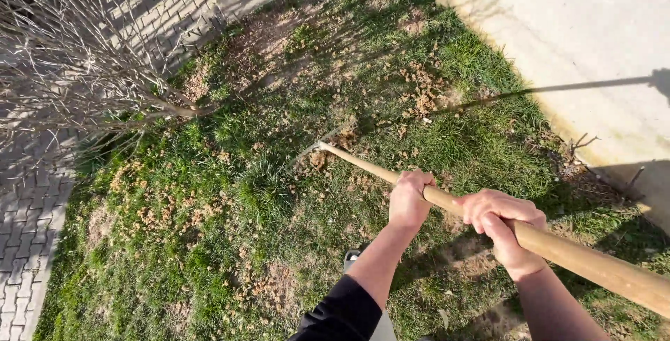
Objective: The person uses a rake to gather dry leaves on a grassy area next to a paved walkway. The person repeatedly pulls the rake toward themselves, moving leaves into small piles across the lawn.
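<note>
A long wooden handle [363,164] of a garden tool runs from the lower right up to the middle of the grass. Its thin metal head [314,148] rests in the grass among dry leaves. My left hand [409,198] grips the handle further down toward the head. My right hand [501,224] grips it higher up, nearer the lower right. Both fists are wrapped around the wood.
A grass patch [230,194] with scattered dry leaf clumps [419,90] lies ahead. A bare twiggy shrub [84,62] stands at the upper left. Paving stones [28,215] border the left, a concrete slab [586,27] the right. My shoe tip [351,256] shows below.
</note>
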